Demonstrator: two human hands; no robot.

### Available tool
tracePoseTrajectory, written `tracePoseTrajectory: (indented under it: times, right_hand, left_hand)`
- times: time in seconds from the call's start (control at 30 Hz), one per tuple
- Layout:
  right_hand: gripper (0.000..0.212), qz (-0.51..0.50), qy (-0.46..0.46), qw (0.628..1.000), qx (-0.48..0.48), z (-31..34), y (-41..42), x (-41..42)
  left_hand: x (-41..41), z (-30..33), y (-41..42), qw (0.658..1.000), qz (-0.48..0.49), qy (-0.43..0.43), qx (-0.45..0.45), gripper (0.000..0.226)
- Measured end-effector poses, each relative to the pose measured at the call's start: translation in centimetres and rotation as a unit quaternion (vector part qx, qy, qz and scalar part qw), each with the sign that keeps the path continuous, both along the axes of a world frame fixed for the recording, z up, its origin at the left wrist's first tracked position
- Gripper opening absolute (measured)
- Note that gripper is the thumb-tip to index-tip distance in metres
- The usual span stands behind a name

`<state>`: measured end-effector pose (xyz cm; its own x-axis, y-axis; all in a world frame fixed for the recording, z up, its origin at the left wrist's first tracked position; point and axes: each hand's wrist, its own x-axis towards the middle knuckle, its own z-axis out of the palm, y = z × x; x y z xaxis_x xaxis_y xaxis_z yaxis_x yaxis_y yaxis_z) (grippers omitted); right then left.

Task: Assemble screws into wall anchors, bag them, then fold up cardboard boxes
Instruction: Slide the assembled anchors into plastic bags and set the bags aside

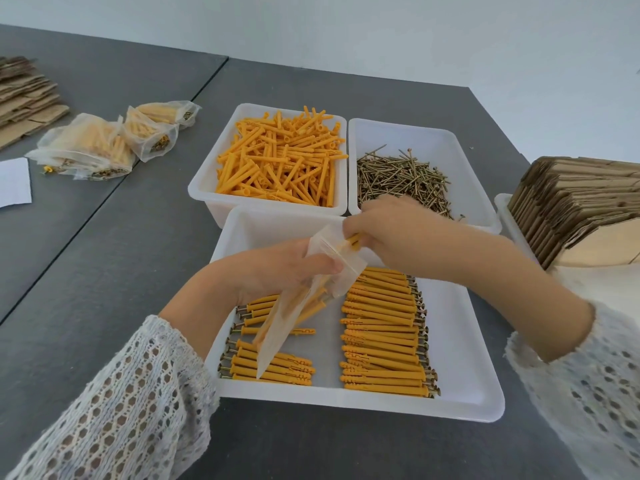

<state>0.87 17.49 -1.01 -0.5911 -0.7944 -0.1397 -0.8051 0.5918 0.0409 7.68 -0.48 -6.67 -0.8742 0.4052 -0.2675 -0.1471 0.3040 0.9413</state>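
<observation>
While the left hand grips a clear plastic bag above the front tray, the right hand feeds in orange anchors.

Bag hangs tilted, mouth up, w/ several screw-fitted anchors inside; right fingers pinched on anchors at bag's mouth, left fingers curled round its upper part; assembled rows lie just below.

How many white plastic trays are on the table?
4: white plastic tray of loose orange anchors, tray of brass screws, near tray of assembled anchors, and one under folded cardboard, partly hidden.
</observation>
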Motion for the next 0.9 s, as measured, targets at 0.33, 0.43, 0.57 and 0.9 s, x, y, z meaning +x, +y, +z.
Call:
tracePoseTrajectory:
  times: [0.33, 0.43, 0.57, 0.9]
  right_hand:
    - [0.037, -0.244, -0.138, 0.908, -0.313, -3.3, 2.3, -0.3]
    - [0.021, -0.271, -0.019, 0.934, -0.231, -5.3, 2.6, 0.6]
    - [0.014, -0.288, 0.076, 0.937, -0.183, -7.0, 2.6, 1.8]
    - [0.017, -0.246, -0.03, 0.968, 0.035, -10.0, 3.5, 0.7]
  left_hand:
    - [-0.4, -0.7, -0.4, 1.0, 0.018, 0.02, -0.009, 0.028]
    - [-0.5, -0.9, -0.5, 1.0, 0.01, 0.013, 0.004, 0.016]
    - [-0.7, -1.0, -0.5, 0.999, 0.014, -0.002, 0.04, 0.023]
    - [-0.5, -0.6, -0.9, 0.978, 0.023, -0.121, 0.167, 0.029]
